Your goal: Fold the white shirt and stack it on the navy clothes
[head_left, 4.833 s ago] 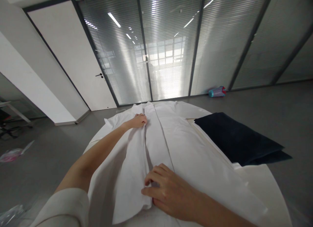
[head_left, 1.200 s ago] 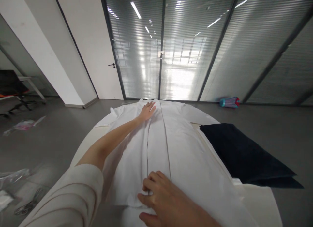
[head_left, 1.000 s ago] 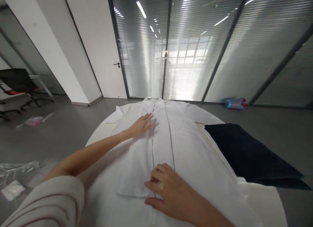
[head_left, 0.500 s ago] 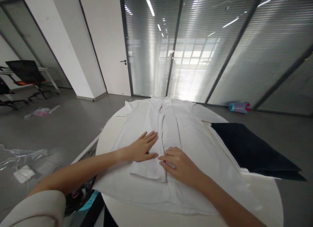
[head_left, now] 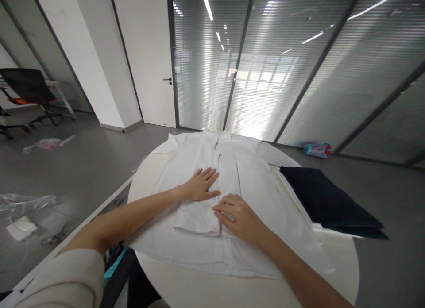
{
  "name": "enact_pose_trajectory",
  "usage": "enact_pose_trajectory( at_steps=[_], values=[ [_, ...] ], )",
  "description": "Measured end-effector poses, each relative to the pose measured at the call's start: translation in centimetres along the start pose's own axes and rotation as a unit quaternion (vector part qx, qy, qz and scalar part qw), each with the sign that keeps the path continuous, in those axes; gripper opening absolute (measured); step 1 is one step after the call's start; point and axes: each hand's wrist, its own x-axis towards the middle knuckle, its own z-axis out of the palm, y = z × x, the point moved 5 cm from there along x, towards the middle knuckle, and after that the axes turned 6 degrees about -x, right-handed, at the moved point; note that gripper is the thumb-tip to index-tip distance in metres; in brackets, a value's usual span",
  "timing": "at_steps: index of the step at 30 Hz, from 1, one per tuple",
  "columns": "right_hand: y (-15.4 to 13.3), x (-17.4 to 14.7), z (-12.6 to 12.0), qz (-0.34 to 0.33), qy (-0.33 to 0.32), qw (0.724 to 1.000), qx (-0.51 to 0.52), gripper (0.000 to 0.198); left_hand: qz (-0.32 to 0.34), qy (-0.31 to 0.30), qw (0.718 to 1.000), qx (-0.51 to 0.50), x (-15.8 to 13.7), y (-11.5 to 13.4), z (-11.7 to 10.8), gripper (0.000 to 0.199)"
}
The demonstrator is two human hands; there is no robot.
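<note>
Lays the left hand [head_left: 201, 185] flat on the white shirt [head_left: 260, 193], with a wide grip and fanned fingers. Curls the right hand [head_left: 239, 216] just beside it, at the edge of a folded panel [head_left: 197, 221], with a narrow grip; cannot tell whether pinching any cloth. Has the shirt spread over the round, pale tabletop [head_left: 189, 288], with sleeves [head_left: 175, 142] toward the far side. Has a folded navy cloth [head_left: 325, 202] right of the shirt, overhanging the tabletop's edge.

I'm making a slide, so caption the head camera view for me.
Left hand and right hand on a white shirt spread over a round table, dark cloth to the right.
</note>
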Motion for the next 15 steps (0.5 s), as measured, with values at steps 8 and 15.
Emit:
enact_pose_trajectory(
  at_steps=[8, 15],
  values=[
    [1.4, -0.2, -1.0, 0.03, 0.032, 0.999, -0.003, 0.023, 0.056, -0.023, 0.998, 0.01, -3.5, 4.4, 0.5, 0.07],
    [2.7, -0.7, -2.6, 0.058, -0.03, 0.997, -0.035, 0.022, 0.174, -0.137, 0.97, -0.104, -9.9, 10.9, -1.7, 0.074]
  ],
)
